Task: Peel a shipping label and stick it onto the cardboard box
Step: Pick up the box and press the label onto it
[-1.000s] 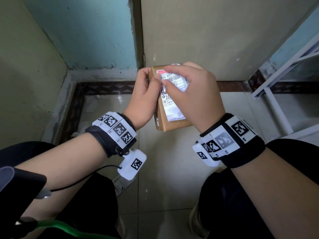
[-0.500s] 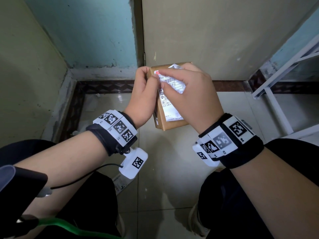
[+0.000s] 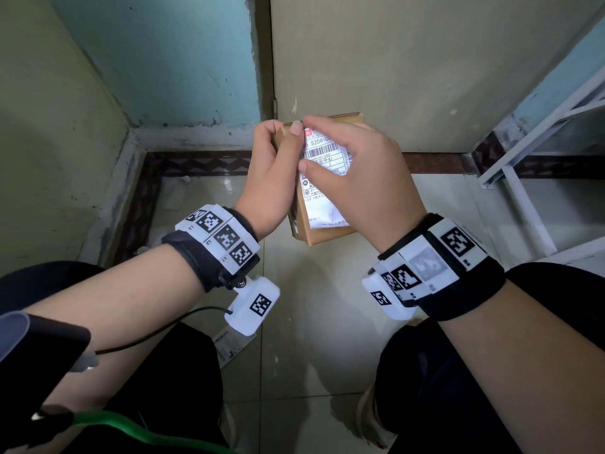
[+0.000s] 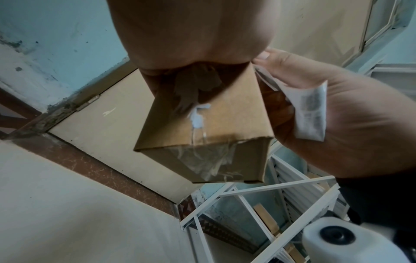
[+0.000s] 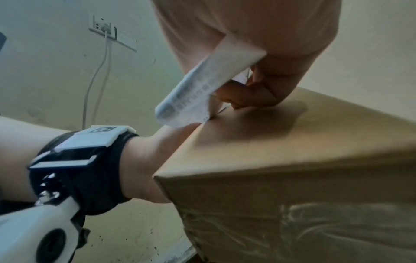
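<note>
A small brown cardboard box [image 3: 322,235] is held in the air above the floor. My left hand [image 3: 275,178] grips its left side, thumb on the top face near the far corner. A white shipping label [image 3: 322,168] with barcode and print lies over the box's top face. My right hand [image 3: 357,178] holds the label, index finger and thumb at its left edge. In the left wrist view the label [image 4: 311,113] curls away from the box [image 4: 202,128]. In the right wrist view the label [image 5: 202,94] lifts off the box [image 5: 292,151] near my fingertips.
A white metal rack [image 3: 537,152] stands at the right. A beige door [image 3: 409,60] and blue wall [image 3: 170,60] are straight ahead, a green wall at the left. A printed paper strip [image 3: 226,350] lies on the tiled floor [image 3: 314,339] between my knees.
The box and both hands have risen slightly. My right index finger has slid up toward the label's top left corner, next to my left thumb.
</note>
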Motion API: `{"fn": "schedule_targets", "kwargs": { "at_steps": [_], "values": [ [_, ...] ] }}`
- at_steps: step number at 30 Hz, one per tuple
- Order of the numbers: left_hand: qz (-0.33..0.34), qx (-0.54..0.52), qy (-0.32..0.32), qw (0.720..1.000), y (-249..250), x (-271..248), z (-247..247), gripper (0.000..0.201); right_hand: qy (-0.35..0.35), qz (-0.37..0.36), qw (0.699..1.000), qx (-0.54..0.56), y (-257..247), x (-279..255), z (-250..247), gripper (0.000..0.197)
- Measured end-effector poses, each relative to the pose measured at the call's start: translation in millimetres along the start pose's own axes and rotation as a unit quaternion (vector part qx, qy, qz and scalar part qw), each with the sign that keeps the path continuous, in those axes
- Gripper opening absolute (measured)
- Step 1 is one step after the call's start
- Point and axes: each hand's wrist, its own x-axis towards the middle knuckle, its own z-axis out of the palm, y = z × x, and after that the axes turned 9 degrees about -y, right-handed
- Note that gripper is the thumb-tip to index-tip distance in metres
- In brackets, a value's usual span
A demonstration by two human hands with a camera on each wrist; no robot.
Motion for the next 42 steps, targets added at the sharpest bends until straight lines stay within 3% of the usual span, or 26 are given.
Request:
{"fn": "schedule_targets", "kwargs": {
  "at_steps": [6,11,19,26,36,42],
  "values": [
    [-0.002,0.001,-0.005,1.0,1,-2,-3,0.017,-0.033,0.036,0.999,0.003,-6,-1,-6,0.09],
    [0.002,0.016,-0.001,1.0,6,-3,-3,0.015,-0.031,0.068,0.997,0.002,-6,0,-10,0.104],
    [-0.008,0.014,0.06,0.998,13,4,-6,0.016,-0.032,0.129,0.991,0.025,3,0,-11,0.102],
    [-0.014,0.016,0.061,0.998,13,6,-8,0.016,-0.045,0.142,0.989,0.028,-3,-2,-12,0.091],
    [-0.029,0.014,0.067,0.997,14,8,-9,0.018,-0.066,0.143,0.986,0.054,1,-1,-11,0.116],
    [-0.052,0.0,0.069,0.996,15,11,-10,0.019,-0.081,0.138,0.984,0.082,6,0,-9,0.115]
  ]
}}
